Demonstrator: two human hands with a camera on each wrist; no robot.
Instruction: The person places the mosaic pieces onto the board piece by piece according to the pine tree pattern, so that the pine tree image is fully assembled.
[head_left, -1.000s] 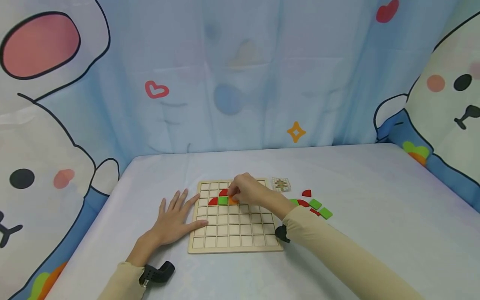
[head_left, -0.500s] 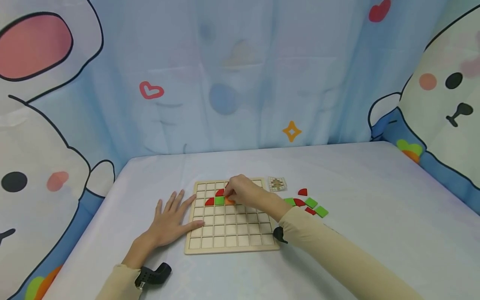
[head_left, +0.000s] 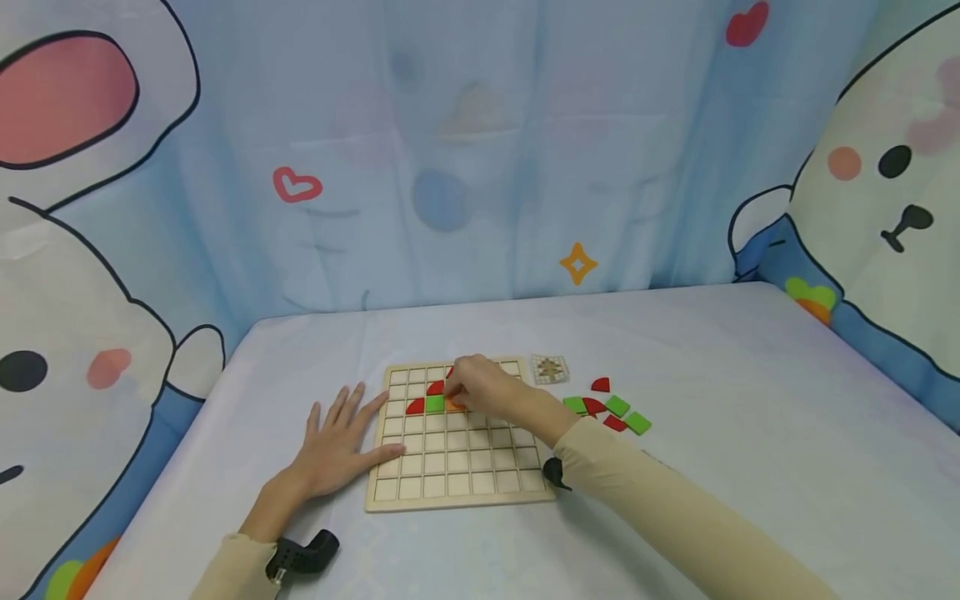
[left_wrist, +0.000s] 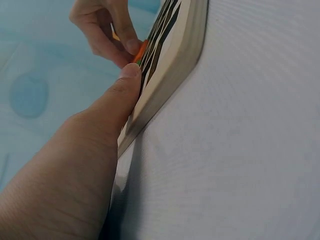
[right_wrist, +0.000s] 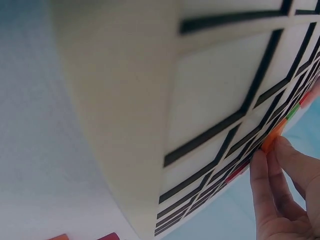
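A wooden grid board (head_left: pixel 457 483) lies on the white-covered table. My right hand (head_left: pixel 483 387) is over its upper middle and pinches an orange tile (right_wrist: pixel 274 136) between thumb and fingertips, right at a grid cell. Directly left of that tile sits a green square tile (head_left: pixel 435 404), with a red quarter-round tile (head_left: pixel 415 407) beyond it. Another red quarter-round tile (head_left: pixel 436 388) lies in the row above; more red shows partly behind the hand. With fingers spread, my left hand (head_left: pixel 333 446) rests at the board's left edge, its thumb on the frame.
Right of the board lie loose pieces, among them a green tile (head_left: pixel 638 423), a red quarter-round piece (head_left: pixel 601 384) and a red tile (head_left: pixel 615 423). A small pattern card (head_left: pixel 550 369) lies by the board's upper right corner. A printed cloth (head_left: pixel 480 250) hangs behind the table.
The whole head view has shifted slightly left. Both hands keep nearly the same places on the board, the right still pinching the orange tile.
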